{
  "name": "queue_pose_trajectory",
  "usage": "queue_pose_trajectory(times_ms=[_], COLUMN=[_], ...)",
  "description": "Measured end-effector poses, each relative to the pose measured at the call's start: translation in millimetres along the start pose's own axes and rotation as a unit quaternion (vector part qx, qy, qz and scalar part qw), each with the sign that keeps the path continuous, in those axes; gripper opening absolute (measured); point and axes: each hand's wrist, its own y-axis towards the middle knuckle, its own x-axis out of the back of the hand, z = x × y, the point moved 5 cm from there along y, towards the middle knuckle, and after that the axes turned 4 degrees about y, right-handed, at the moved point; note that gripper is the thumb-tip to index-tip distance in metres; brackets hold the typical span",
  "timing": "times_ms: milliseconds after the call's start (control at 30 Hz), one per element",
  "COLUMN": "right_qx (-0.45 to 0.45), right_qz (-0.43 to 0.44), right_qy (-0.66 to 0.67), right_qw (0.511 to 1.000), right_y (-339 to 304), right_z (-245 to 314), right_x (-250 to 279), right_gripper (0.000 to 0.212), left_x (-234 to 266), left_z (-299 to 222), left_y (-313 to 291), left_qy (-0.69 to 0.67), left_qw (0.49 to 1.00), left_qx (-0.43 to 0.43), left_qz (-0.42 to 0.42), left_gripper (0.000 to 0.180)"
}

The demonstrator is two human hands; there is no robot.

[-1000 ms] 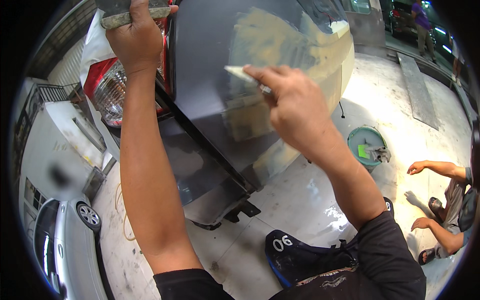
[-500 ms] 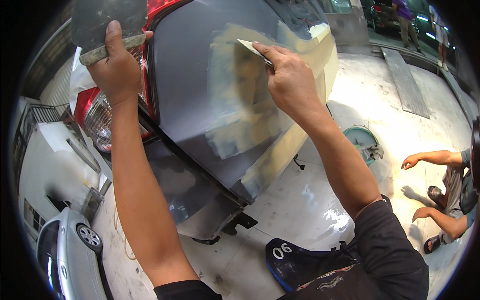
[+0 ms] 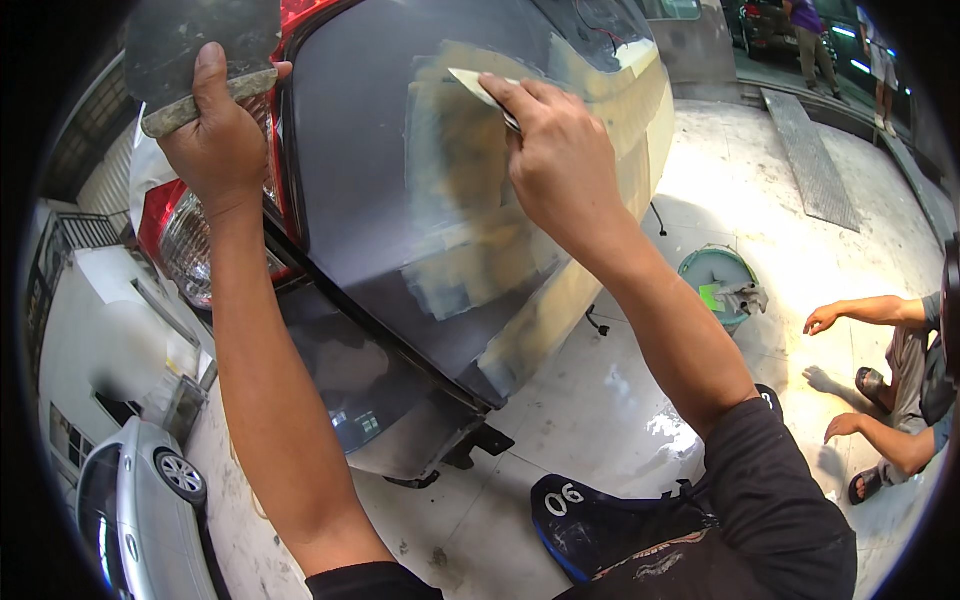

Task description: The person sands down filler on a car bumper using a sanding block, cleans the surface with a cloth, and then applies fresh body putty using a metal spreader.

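My left hand point(image 3: 222, 155) grips a dark flat putty board point(image 3: 200, 50) by its crusted lower edge, thumb lying over the front. It is held up at the upper left, before the car's red and clear tail light point(image 3: 188, 245). Between the fingers of my right hand point(image 3: 565, 160) is a pale putty spreader point(image 3: 470, 84). The spreader's tip lies over the upper part of a yellowish putty patch point(image 3: 432, 215) on the grey car body panel point(image 3: 345, 130); whether it touches cannot be made out. More filler point(image 3: 530, 335) runs along the lower edge.
A teal bucket point(image 3: 715, 265) with a grey rag on its rim stands on the floor to the right. Another person's hands point(image 3: 843, 427) and sandals show at the far right. Metal ramps point(image 3: 810, 160) lie farther back. A silver car point(image 3: 135, 510) is parked lower left.
Both my hands have shifted slightly left, board and spreader with them. More of the bucket shows beside my right forearm. Both grips are unchanged.
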Motion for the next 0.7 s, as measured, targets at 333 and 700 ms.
queue_pose_trajectory(times_ms=[333,700], right_qx=[0.032,-0.034], right_qz=[-0.01,0.054], right_qy=[-0.071,-0.027], right_qw=[0.997,0.998], right_y=[-11.5,18.9], right_z=[24.2,-9.6], right_x=[-11.1,0.3], right_gripper=[0.04,0.037], left_x=[7.6,3.6], left_z=[6.3,5.4], left_y=[-0.7,-1.0], left_qy=[0.027,0.012], left_qw=[0.996,0.997], left_qx=[0.08,0.055], left_qz=[-0.026,-0.055], left_gripper=[0.021,0.023])
